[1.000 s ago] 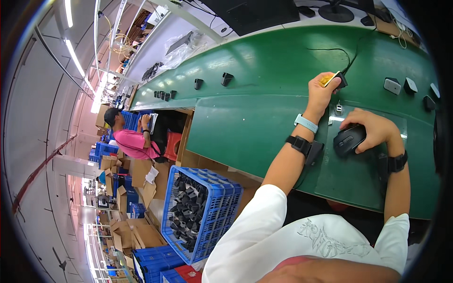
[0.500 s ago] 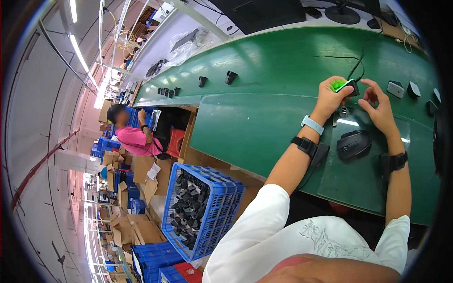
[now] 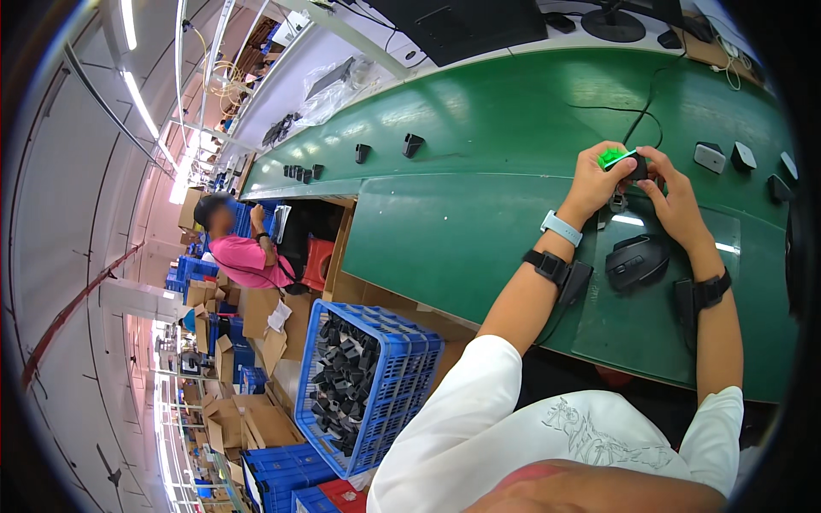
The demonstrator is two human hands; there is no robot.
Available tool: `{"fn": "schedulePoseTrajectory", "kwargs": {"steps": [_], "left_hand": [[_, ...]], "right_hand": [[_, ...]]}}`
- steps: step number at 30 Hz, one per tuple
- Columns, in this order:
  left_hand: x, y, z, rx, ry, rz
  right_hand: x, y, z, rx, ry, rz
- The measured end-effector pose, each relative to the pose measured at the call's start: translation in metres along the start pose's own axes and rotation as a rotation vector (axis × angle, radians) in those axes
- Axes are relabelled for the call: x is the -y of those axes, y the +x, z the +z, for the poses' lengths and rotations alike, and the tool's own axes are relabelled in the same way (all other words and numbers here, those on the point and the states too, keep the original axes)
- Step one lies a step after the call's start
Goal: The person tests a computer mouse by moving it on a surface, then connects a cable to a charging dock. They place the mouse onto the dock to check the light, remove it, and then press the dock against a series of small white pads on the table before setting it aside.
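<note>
Over the green tabletop [image 3: 462, 231], my left hand [image 3: 590, 181] grips a small black device [image 3: 637, 168] with a bright green glow on its left side. My right hand [image 3: 676, 201] is closed on the right side of the same device, thumb and forefinger against it. A thin black cable [image 3: 633, 128] lies on the table just beyond the device; whether it is plugged in is hidden by the fingers. Below the hands sits a small metallic piece [image 3: 617, 203]. Nearer to me, a black computer mouse [image 3: 637, 262] rests on a clear mat [image 3: 590, 329].
Several small black-and-white blocks [image 3: 711, 157] stand right of my hands. More black housings [image 3: 412, 145] are spaced along the table's far left. A blue crate [image 3: 419, 359] full of black parts stands beside the table. A monitor [image 3: 462, 27] is at the back; a person in pink [image 3: 244, 259] sits left.
My right hand has moved left from beside the device, and its fingers have closed on it. The black cable's near end has shifted. My left hand keeps its grip.
</note>
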State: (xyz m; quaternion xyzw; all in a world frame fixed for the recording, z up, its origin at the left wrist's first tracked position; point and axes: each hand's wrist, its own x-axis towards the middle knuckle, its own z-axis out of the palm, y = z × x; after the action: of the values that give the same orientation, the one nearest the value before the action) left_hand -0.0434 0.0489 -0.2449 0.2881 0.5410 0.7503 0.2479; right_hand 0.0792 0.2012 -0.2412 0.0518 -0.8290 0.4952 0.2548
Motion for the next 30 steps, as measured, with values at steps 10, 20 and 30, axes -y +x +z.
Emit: {"fn": "schedulePoseTrajectory", "kwargs": {"steps": [10, 20, 30], "left_hand": [[0.002, 0.001, -0.002, 0.046, 0.122, 0.017], [-0.001, -0.002, -0.002, -0.034, 0.268, -0.036], [0.007, -0.002, -0.007, -0.029, 0.142, 0.04]], "right_hand": [[-0.002, 0.0, 0.001, -0.059, -0.099, -0.068], [0.001, 0.003, 0.0, 0.023, 0.041, 0.064], [0.005, 0.0, -0.012, -0.165, -0.436, -0.154]]}}
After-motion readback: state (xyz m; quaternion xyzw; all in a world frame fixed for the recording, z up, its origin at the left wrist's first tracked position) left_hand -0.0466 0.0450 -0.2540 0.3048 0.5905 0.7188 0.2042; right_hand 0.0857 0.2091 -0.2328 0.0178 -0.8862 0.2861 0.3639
